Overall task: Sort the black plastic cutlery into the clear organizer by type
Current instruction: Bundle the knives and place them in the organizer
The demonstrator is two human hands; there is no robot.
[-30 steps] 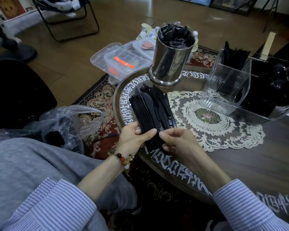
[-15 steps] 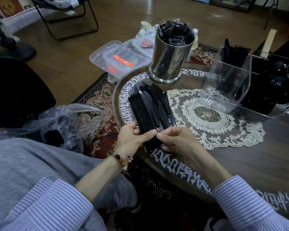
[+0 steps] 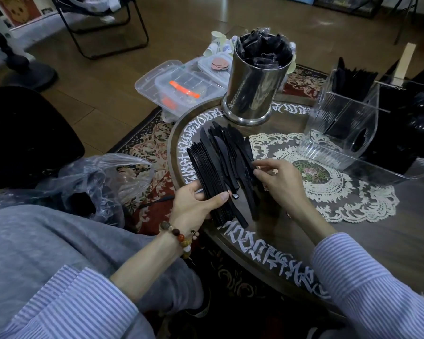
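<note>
At the table (image 3: 367,231) edge, left hand (image 3: 196,201) grips a fanned stack of black knives (image 3: 213,162); right hand (image 3: 277,179) pinches one knife (image 3: 249,152). Doily (image 3: 348,201) beside lies bare.

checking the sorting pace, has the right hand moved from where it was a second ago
Yes. The right hand has left the handle ends beside the left hand and shifted up the knife bundle, toward the lace doily.
</note>
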